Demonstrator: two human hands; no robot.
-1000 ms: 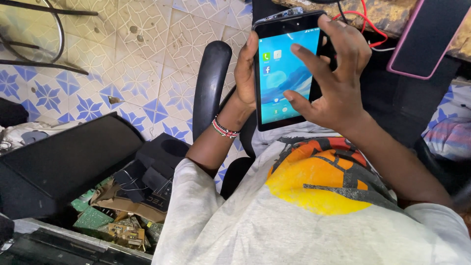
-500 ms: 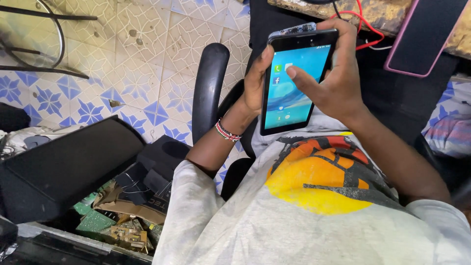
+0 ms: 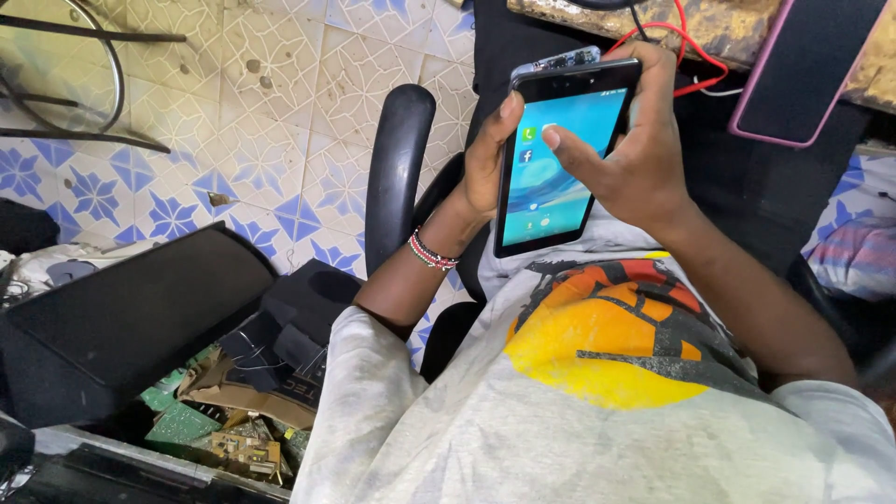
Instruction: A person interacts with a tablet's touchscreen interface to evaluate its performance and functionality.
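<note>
While the smartphone (image 3: 560, 154) is raised upright in front of the chest, above the grey T-shirt (image 3: 597, 373) with its orange and yellow print, it is gripped along its left edge by the left hand (image 3: 487, 159). The left thumb is laid over the front bezel near the top corner, and the remaining fingers are wrapped out of sight behind the case, so the grip is closed firmly on the phone. The left forearm is bent up steeply from the elbow, and a beaded bracelet (image 3: 431, 253) in red, white and black is worn at the wrist. The right hand (image 3: 635, 154) is cupped around the phone's right edge and top corner; its fingers are curled behind the device, and its thumb is stretched across the lit blue screen, with the tip resting on or just above the glass near the upper icons. Whether the thumb is pressed down cannot be told. The right forearm is angled up from the lower right.

A black chair armrest (image 3: 397, 177) is seen just behind the left wrist. Green circuit boards (image 3: 201, 434) are piled at the lower left, beside a black case (image 3: 121, 317). A pink-edged tablet (image 3: 803, 70) and red wires (image 3: 695, 56) are lying on the bench above.
</note>
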